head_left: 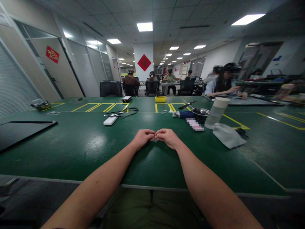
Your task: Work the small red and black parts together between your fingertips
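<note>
My left hand (145, 137) and my right hand (167, 136) meet fingertip to fingertip over the green table (95, 159). Both are closed in a pinch with the fingers curled inward. A small dark and reddish spot shows where the fingertips meet, too small to name. Ahead and to the left lies a white power strip (111, 119) with a black cable (124, 112) looped beside it. To the right of my right hand are a blurred-out pinkish flat item (194, 124) and a metal bowl (201, 112).
A pale, tilted bottle (216, 113) and a light grey pouch (228, 135) stand to the right. Further back are a yellow bin (160, 99) and a dark blue bundle (187, 114). A black board (21, 133) lies far left. Another person (221, 82) sits at right.
</note>
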`<state>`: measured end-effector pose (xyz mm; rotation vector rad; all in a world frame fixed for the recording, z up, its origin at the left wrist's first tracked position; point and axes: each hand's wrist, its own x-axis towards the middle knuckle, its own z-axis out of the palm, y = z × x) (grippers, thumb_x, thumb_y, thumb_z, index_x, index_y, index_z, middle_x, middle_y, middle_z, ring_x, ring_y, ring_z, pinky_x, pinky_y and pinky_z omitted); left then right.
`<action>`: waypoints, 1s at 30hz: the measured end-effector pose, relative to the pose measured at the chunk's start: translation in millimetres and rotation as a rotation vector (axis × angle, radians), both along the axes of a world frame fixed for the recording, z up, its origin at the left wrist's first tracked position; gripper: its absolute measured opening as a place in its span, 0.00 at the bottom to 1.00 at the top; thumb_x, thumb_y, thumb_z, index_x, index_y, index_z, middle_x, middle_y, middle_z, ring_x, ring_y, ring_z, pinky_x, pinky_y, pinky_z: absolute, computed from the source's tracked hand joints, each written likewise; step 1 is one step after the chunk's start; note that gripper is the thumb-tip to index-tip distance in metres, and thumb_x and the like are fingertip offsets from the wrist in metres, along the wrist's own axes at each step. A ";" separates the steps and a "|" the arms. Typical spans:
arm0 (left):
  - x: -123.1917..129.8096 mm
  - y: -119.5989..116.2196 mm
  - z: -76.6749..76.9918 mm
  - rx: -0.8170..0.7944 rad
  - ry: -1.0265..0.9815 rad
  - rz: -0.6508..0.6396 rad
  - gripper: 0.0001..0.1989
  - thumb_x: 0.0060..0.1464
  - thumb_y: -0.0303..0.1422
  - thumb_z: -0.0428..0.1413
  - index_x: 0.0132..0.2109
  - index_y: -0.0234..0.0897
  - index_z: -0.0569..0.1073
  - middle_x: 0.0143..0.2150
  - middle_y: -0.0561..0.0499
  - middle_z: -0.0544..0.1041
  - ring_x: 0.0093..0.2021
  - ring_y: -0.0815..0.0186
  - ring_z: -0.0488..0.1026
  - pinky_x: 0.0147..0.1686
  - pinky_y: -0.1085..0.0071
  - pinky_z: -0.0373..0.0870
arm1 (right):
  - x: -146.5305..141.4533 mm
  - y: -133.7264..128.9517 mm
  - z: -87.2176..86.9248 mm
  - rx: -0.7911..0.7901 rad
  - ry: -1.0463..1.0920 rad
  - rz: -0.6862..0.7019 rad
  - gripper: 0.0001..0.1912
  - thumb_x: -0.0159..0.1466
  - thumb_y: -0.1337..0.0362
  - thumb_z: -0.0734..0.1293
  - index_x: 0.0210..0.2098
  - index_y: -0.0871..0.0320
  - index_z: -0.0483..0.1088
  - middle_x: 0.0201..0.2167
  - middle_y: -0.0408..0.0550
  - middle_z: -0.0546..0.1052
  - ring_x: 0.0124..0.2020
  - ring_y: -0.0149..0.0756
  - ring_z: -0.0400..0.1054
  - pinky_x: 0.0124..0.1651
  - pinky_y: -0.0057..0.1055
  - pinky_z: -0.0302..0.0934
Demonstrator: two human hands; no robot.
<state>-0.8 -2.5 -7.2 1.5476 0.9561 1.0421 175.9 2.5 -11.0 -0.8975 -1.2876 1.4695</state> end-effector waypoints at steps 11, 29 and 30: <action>0.3 -3.7 4.1 0.055 0.012 0.119 0.12 0.46 0.28 0.57 0.41 0.32 0.74 0.27 0.52 0.75 0.23 0.72 0.70 0.25 0.77 0.67 | 0.1 -1.9 4.4 -0.032 0.032 0.006 0.06 0.50 0.73 0.71 0.28 0.63 0.72 0.26 0.50 0.77 0.31 0.35 0.75 0.35 0.28 0.70; -2.6 2.2 5.0 -0.312 -0.311 0.014 0.18 0.55 0.41 0.54 0.40 0.27 0.75 0.36 0.39 0.77 0.34 0.62 0.77 0.34 0.70 0.75 | 2.7 -0.6 8.6 -0.154 0.144 0.033 0.27 0.63 0.46 0.58 0.27 0.65 0.71 0.30 0.58 0.77 0.29 0.38 0.74 0.32 0.30 0.68; -2.6 2.3 5.2 -0.323 -0.320 0.020 0.20 0.56 0.42 0.53 0.41 0.26 0.74 0.36 0.39 0.77 0.33 0.62 0.77 0.34 0.70 0.75 | 2.8 -0.5 9.2 -0.171 0.153 0.034 0.30 0.64 0.44 0.56 0.26 0.65 0.71 0.29 0.58 0.77 0.29 0.38 0.74 0.32 0.30 0.68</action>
